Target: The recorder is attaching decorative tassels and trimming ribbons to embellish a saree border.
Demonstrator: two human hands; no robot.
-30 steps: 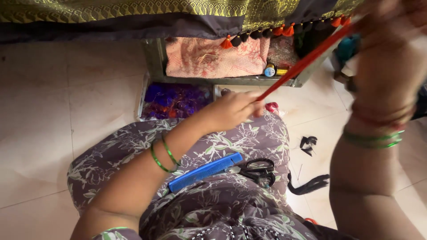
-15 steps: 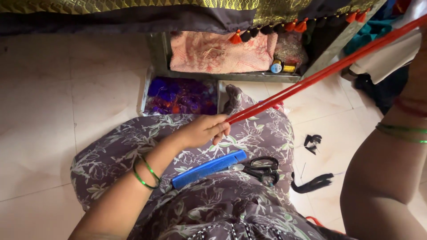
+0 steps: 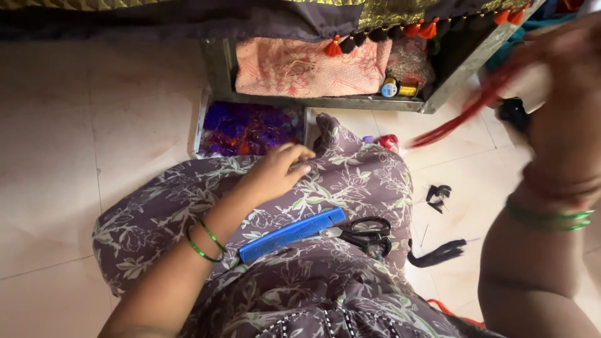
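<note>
My left hand [image 3: 275,172] rests on my knee, on the grey flowered cloth of my dress [image 3: 350,181], fingers loosely curled and holding nothing. My right hand [image 3: 566,59] is raised at the upper right, blurred, and grips a bundle of red threads [image 3: 466,112] that hangs loose down toward my knee. A blue comb [image 3: 291,233] lies on my lap beside black scissors [image 3: 363,233].
A metal box [image 3: 220,69] ahead holds pink cloth [image 3: 307,66] and small thread spools [image 3: 397,89]. A tray of purple beads [image 3: 250,128] lies in front of it. Black thread tufts [image 3: 438,253] lie on the tiled floor. Dark cloth with orange tassels [image 3: 426,28] hangs above.
My left hand let go of the red threads and settled on my knee. The threads, taut before, now hang slack from my raised right hand, which is moving.
</note>
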